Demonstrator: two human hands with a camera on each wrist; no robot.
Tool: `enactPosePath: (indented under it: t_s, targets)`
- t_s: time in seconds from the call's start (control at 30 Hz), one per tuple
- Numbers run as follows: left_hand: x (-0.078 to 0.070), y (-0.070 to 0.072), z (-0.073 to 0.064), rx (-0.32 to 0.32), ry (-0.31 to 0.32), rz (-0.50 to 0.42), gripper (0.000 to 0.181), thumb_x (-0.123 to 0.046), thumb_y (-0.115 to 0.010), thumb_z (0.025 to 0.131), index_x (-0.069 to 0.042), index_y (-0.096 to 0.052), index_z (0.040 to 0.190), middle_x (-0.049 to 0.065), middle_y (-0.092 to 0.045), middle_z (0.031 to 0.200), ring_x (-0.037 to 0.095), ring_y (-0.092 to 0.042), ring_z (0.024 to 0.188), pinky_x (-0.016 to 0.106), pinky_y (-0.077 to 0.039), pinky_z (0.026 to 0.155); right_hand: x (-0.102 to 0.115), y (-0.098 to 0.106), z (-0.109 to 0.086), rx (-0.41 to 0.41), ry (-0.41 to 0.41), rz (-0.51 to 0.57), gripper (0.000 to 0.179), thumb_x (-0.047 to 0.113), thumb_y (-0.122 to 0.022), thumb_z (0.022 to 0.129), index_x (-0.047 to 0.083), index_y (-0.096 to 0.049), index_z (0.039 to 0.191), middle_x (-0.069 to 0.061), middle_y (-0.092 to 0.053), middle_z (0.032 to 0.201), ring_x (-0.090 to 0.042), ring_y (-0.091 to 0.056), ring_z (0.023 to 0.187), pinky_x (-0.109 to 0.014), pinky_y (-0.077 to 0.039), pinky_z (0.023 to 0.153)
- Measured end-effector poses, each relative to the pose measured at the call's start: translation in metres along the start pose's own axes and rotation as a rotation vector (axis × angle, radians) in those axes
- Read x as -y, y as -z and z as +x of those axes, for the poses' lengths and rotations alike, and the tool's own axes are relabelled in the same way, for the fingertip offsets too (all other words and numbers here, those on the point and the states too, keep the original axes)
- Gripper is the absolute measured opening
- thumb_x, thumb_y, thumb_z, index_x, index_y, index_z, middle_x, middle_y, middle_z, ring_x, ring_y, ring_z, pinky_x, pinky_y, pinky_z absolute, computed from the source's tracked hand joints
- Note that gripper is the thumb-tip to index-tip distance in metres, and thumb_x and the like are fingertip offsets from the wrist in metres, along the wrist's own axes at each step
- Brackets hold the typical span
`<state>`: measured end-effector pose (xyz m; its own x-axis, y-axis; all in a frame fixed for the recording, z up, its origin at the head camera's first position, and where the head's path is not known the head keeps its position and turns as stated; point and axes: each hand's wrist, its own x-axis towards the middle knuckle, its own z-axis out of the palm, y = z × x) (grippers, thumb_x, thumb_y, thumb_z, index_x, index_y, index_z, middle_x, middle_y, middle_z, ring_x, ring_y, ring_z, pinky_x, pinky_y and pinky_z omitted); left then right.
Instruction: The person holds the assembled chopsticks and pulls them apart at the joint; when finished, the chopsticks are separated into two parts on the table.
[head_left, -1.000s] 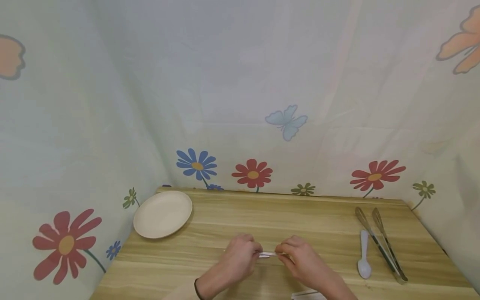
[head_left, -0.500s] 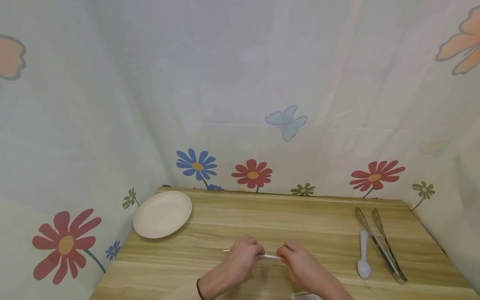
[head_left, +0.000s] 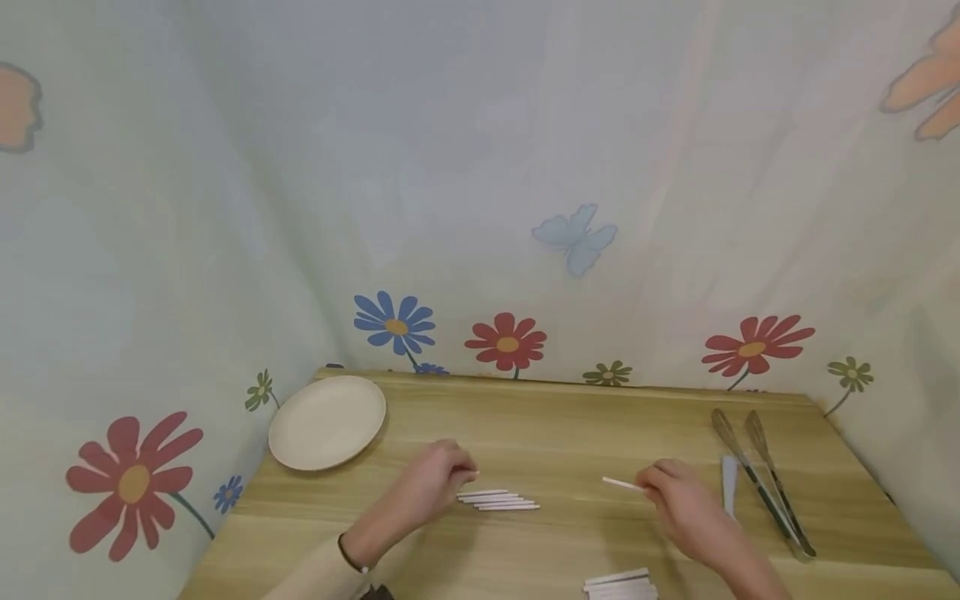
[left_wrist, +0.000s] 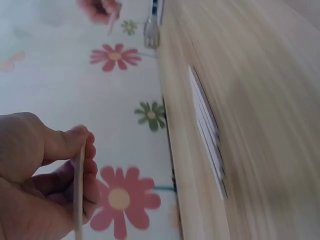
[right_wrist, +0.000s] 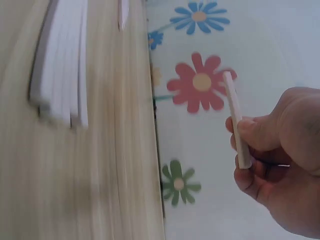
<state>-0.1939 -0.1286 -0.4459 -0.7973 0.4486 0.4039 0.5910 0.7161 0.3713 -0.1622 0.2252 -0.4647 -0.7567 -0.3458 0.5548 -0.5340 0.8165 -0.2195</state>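
My left hand (head_left: 441,475) is raised left of a slanted row of thin white sticks (head_left: 498,501) on the table. Between its thumb and fingers it pinches a thin pale stick (left_wrist: 79,192), plainest in the left wrist view. Over to the right, my right hand (head_left: 688,510) pinches another short white stick (right_wrist: 236,120), which points leftward in the head view. A bundle of similar white sticks (head_left: 621,587) lies at the table's front, cut off by the head view's lower edge.
At the back left of the wood-grain table (head_left: 525,425) lies a round cream plate (head_left: 327,422). Metal tongs (head_left: 776,492) lie at the right, beside a white spoon (head_left: 729,482) partly hidden behind my right hand. A flowered curtain (head_left: 480,208) surrounds the table.
Both hands gripped a white stick between them; now they are apart, left hand leftward and right hand rightward, each with a stick. The row and front bundle show more fully.
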Motion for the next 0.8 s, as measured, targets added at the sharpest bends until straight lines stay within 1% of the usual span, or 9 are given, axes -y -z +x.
enactPosePath:
  t_s: [0.07, 0.1, 0.13, 0.17, 0.27, 0.37, 0.63, 0.8]
  targets:
    - [-0.003, 0.002, 0.007, 0.042, -0.065, -0.030, 0.003, -0.008, -0.073, 0.083, -0.009, -0.075, 0.082, -0.002, -0.066, 0.076, 0.009, -0.057, 0.071, 0.022, -0.047, 0.064, 0.001, 0.001, 0.004, 0.007, 0.076, 0.031, 0.022, -0.002, -0.074, 0.079, 0.017, -0.068, 0.088, 0.010, -0.061, 0.084, -0.009, -0.056, 0.079, -0.025, -0.049, 0.066]
    - [-0.005, 0.001, 0.009, 0.059, -0.082, -0.038, 0.003, -0.009, -0.073, 0.083, -0.010, -0.076, 0.083, -0.003, -0.067, 0.077, 0.009, -0.057, 0.072, 0.021, -0.047, 0.065, 0.002, 0.001, 0.005, 0.020, 0.112, 0.059, 0.021, -0.001, -0.073, 0.080, 0.016, -0.068, 0.090, 0.011, -0.062, 0.086, -0.009, -0.057, 0.081, -0.024, -0.050, 0.066]
    - [-0.006, 0.000, 0.010, 0.074, -0.086, -0.041, 0.003, -0.010, -0.074, 0.083, -0.011, -0.077, 0.083, -0.003, -0.068, 0.077, 0.008, -0.057, 0.073, 0.021, -0.046, 0.065, 0.004, 0.001, 0.005, 0.028, 0.136, 0.079, 0.020, 0.000, -0.073, 0.081, 0.017, -0.069, 0.091, 0.011, -0.062, 0.087, -0.008, -0.056, 0.082, -0.023, -0.050, 0.066]
    - [-0.007, -0.001, 0.010, 0.087, -0.074, -0.041, 0.003, -0.010, -0.075, 0.082, -0.011, -0.077, 0.083, -0.004, -0.069, 0.077, 0.007, -0.057, 0.073, 0.020, -0.046, 0.065, 0.006, 0.000, 0.005, 0.027, 0.148, 0.096, 0.021, -0.001, -0.073, 0.080, 0.017, -0.069, 0.091, 0.012, -0.062, 0.088, -0.007, -0.056, 0.082, -0.022, -0.050, 0.066]
    - [-0.009, -0.004, 0.009, 0.101, -0.022, -0.060, 0.004, -0.009, -0.077, 0.080, -0.012, -0.078, 0.082, -0.005, -0.069, 0.077, 0.005, -0.057, 0.071, 0.017, -0.046, 0.063, 0.007, 0.001, 0.002, 0.010, 0.135, 0.133, 0.025, -0.004, -0.075, 0.076, 0.017, -0.069, 0.088, 0.014, -0.060, 0.086, -0.004, -0.054, 0.080, -0.021, -0.048, 0.065]
    - [-0.006, -0.006, 0.009, 0.095, 0.002, -0.074, 0.004, -0.008, -0.077, 0.081, -0.011, -0.078, 0.083, -0.003, -0.070, 0.078, 0.004, -0.061, 0.071, 0.016, -0.049, 0.062, 0.006, 0.001, 0.000, 0.011, 0.116, 0.140, 0.024, -0.003, -0.075, 0.076, 0.018, -0.069, 0.087, 0.015, -0.060, 0.086, -0.003, -0.054, 0.080, -0.020, -0.049, 0.065]
    - [-0.001, -0.010, 0.012, 0.092, -0.019, -0.026, 0.005, -0.009, -0.074, 0.084, -0.011, -0.078, 0.086, -0.003, -0.072, 0.081, 0.006, -0.066, 0.075, 0.020, -0.053, 0.067, 0.001, 0.002, -0.006, 0.092, 0.078, 0.197, 0.022, 0.002, -0.073, 0.082, 0.021, -0.070, 0.091, 0.014, -0.063, 0.088, -0.002, -0.056, 0.081, -0.022, -0.050, 0.064]
    - [0.001, -0.013, 0.013, 0.075, -0.041, -0.001, 0.008, -0.006, -0.071, 0.085, -0.010, -0.078, 0.086, -0.001, -0.072, 0.080, 0.008, -0.066, 0.074, 0.020, -0.053, 0.066, 0.000, 0.002, -0.007, 0.078, 0.102, 0.211, 0.020, 0.002, -0.073, 0.081, 0.019, -0.070, 0.091, 0.011, -0.065, 0.087, -0.002, -0.057, 0.080, -0.020, -0.049, 0.063]
